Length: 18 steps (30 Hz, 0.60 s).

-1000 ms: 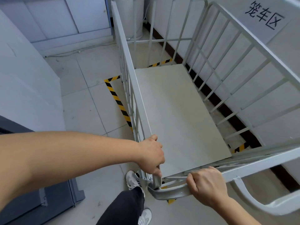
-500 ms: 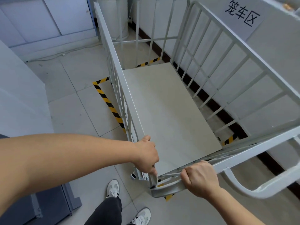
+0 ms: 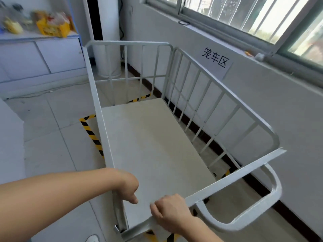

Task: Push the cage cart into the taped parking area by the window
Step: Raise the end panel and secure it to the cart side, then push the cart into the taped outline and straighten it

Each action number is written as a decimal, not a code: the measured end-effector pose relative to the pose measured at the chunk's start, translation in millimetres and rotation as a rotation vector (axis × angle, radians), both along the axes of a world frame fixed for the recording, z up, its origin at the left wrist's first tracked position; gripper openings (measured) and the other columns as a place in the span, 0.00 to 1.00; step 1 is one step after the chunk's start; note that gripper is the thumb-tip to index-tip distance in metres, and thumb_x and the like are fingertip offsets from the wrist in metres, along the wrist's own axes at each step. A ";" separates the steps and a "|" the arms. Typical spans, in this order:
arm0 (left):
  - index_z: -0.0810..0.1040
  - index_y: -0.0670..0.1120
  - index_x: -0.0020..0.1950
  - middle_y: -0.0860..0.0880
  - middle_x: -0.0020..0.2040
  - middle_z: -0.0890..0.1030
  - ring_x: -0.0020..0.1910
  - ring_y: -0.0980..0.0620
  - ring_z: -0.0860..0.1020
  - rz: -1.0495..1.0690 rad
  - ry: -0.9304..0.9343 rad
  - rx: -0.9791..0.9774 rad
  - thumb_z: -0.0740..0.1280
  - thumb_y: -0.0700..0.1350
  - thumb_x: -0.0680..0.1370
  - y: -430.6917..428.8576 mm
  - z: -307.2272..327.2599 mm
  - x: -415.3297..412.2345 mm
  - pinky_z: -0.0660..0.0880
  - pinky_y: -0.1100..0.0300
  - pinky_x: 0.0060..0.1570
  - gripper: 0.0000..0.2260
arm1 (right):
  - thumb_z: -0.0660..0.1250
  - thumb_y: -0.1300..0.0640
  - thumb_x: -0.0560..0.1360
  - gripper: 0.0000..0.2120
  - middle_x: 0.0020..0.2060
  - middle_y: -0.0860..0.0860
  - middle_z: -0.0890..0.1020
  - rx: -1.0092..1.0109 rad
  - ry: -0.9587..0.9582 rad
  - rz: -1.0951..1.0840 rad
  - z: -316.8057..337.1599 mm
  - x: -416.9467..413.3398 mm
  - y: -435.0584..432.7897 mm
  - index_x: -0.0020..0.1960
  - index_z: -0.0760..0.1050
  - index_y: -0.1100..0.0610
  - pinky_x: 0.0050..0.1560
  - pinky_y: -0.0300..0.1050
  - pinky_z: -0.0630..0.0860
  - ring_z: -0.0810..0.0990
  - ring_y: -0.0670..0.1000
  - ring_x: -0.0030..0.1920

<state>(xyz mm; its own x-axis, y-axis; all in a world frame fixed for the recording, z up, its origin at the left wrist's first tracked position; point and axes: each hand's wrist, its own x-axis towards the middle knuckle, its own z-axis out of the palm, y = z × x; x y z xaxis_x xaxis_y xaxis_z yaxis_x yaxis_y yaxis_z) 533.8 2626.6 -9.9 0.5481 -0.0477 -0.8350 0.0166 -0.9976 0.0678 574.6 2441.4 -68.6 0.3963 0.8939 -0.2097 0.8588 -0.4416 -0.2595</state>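
Note:
The white metal cage cart (image 3: pixel 220 109) has barred sides and a pale flat deck, and it stands along the wall under the window. Yellow-and-black floor tape (image 3: pixel 90 133) shows along the cart's left side, beyond its far end and under its near end. My left hand (image 3: pixel 126 186) is closed over the top rail at the cart's near left corner. My right hand (image 3: pixel 170 213) grips the near end rail beside the looped push handle (image 3: pixel 253 215).
A paper sign (image 3: pixel 215 57) with printed characters hangs on the wall below the window (image 3: pixel 244 14). A white cylindrical unit (image 3: pixel 108 41) stands in the far corner. A low cabinet (image 3: pixel 42 56) carrying yellow packages sits at the far left. Tiled floor lies to the left.
The view has lifted, bringing in the window and the cabinet top. Both hands have stayed on the cart's near corner and end rail, and the cart sits slightly farther along the taped strip.

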 end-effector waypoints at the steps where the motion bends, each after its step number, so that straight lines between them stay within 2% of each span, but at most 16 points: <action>1: 0.78 0.37 0.59 0.40 0.54 0.79 0.54 0.40 0.76 0.054 -0.024 -0.005 0.56 0.57 0.82 -5.7 4.5 3.0 0.70 0.54 0.51 0.24 | 0.46 0.45 0.76 0.23 0.39 0.61 0.79 0.024 0.034 0.010 3.9 4.8 -1.4 0.35 0.71 0.59 0.34 0.49 0.62 0.74 0.61 0.40; 3: 0.77 0.37 0.61 0.39 0.59 0.79 0.58 0.40 0.76 0.170 -0.065 -0.026 0.55 0.56 0.82 -20.4 9.8 7.1 0.70 0.54 0.53 0.24 | 0.49 0.45 0.75 0.24 0.47 0.61 0.80 0.048 0.064 0.041 10.9 19.4 -10.4 0.46 0.76 0.61 0.47 0.51 0.71 0.75 0.60 0.51; 5: 0.76 0.38 0.62 0.40 0.61 0.78 0.60 0.40 0.75 0.263 -0.113 -0.048 0.54 0.57 0.82 -37.4 10.3 10.3 0.70 0.54 0.55 0.24 | 0.45 0.42 0.72 0.29 0.52 0.59 0.79 0.053 0.033 0.064 18.8 39.9 -24.7 0.53 0.77 0.59 0.54 0.53 0.73 0.74 0.60 0.56; 8: 0.76 0.41 0.63 0.42 0.62 0.78 0.60 0.42 0.76 0.371 -0.158 -0.099 0.54 0.58 0.82 -66.1 5.4 13.4 0.70 0.54 0.57 0.24 | 0.44 0.42 0.71 0.31 0.56 0.56 0.78 0.057 -0.019 0.011 31.8 78.5 -56.5 0.57 0.76 0.58 0.57 0.51 0.72 0.73 0.59 0.59; 11: 0.76 0.41 0.61 0.41 0.62 0.78 0.61 0.42 0.75 0.418 -0.192 -0.136 0.53 0.57 0.82 -88.2 4.4 14.2 0.70 0.56 0.56 0.22 | 0.51 0.46 0.78 0.22 0.62 0.53 0.76 -0.020 -0.078 -0.073 39.1 120.3 -88.3 0.63 0.74 0.56 0.62 0.51 0.68 0.70 0.57 0.64; 13: 0.76 0.42 0.61 0.42 0.62 0.78 0.60 0.43 0.75 0.457 -0.215 -0.155 0.53 0.56 0.83 -96.7 3.4 14.8 0.70 0.56 0.56 0.22 | 0.51 0.44 0.80 0.21 0.64 0.52 0.75 -0.081 -0.121 -0.113 40.6 142.6 -104.0 0.65 0.72 0.54 0.65 0.50 0.66 0.69 0.55 0.66; 15: 0.76 0.43 0.61 0.43 0.61 0.79 0.58 0.44 0.76 0.500 -0.245 -0.174 0.52 0.57 0.82 -103.9 0.8 15.9 0.70 0.56 0.55 0.22 | 0.42 0.34 0.77 0.33 0.64 0.51 0.75 -0.118 -0.144 -0.137 41.9 156.6 -117.0 0.66 0.71 0.52 0.66 0.49 0.63 0.69 0.54 0.66; 16: 0.76 0.43 0.59 0.43 0.59 0.79 0.56 0.44 0.76 0.516 -0.261 -0.186 0.52 0.57 0.82 -107.6 -1.3 15.9 0.69 0.56 0.54 0.21 | 0.35 0.29 0.70 0.42 0.64 0.50 0.75 -0.130 -0.142 -0.145 42.0 161.3 -123.8 0.66 0.71 0.51 0.67 0.49 0.62 0.68 0.54 0.66; 18: 0.75 0.45 0.53 0.44 0.52 0.79 0.48 0.47 0.74 0.539 -0.303 -0.208 0.52 0.58 0.82 -115.3 -6.8 14.0 0.69 0.56 0.49 0.20 | 0.28 0.27 0.60 0.51 0.64 0.49 0.74 -0.162 -0.121 -0.153 39.4 167.9 -137.2 0.66 0.70 0.50 0.69 0.50 0.57 0.68 0.52 0.67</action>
